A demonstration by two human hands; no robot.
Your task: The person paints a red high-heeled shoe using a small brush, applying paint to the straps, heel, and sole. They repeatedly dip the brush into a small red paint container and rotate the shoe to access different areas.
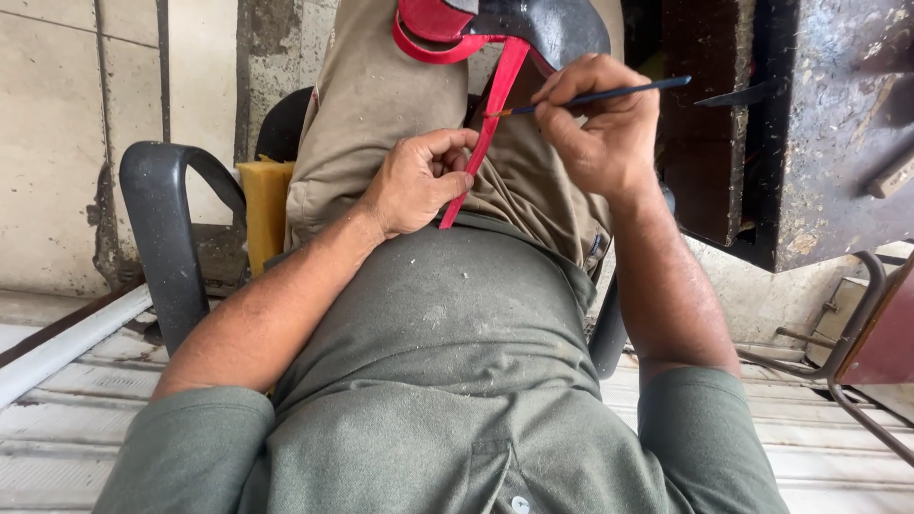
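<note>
Outdoors by a tiled wall (57, 124), left hand (414, 181) pinches red strap (481, 143), right hand (600, 124) grips brush (609, 93).

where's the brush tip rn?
Head view, upper centre: the thin blue brush in the right hand touches the red strap, just above the left hand.

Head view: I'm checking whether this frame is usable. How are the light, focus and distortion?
Head view: soft, even daylight, no glare or hard shadows; left hand, right hand, brush and red strap are sharp; wide-angle stretch bends the arms and shirt at the bottom edge.
</note>
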